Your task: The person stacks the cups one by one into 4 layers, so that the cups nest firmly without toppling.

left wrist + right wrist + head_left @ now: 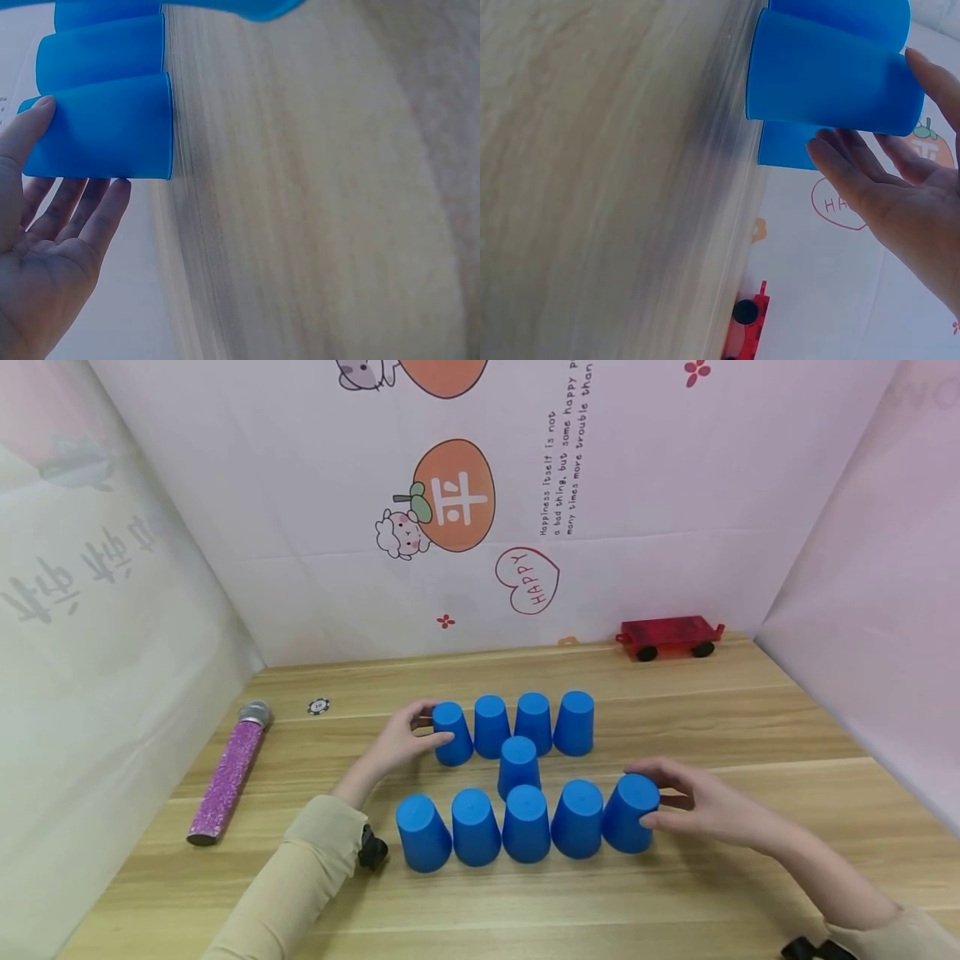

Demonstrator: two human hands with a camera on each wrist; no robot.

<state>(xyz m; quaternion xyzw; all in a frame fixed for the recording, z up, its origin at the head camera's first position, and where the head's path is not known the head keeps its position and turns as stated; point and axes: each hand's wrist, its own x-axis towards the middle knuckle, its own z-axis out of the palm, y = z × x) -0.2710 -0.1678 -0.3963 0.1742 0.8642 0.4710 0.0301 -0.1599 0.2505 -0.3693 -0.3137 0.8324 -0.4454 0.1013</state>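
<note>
Blue plastic cups stand upside down on the wooden table in two rows, with a single cup [519, 768] between the rows. At the left end of the back row, my left hand [401, 739] holds a blue cup [452, 735] between thumb and fingers. The left wrist view shows the thumb near that cup's base and the fingers along its far side. My right hand [701, 806] holds the rightmost cup [628, 817] of the front row, its thumb on the near side and the fingers behind. That cup leans slightly and sits against its neighbour [577, 818].
A glittery purple microphone [231, 772] lies at the left, with a small poker chip [318, 706] beyond it. A red toy wagon [670, 635] stands at the back right, by the printed white backdrop [637, 527]. White sheets enclose both sides.
</note>
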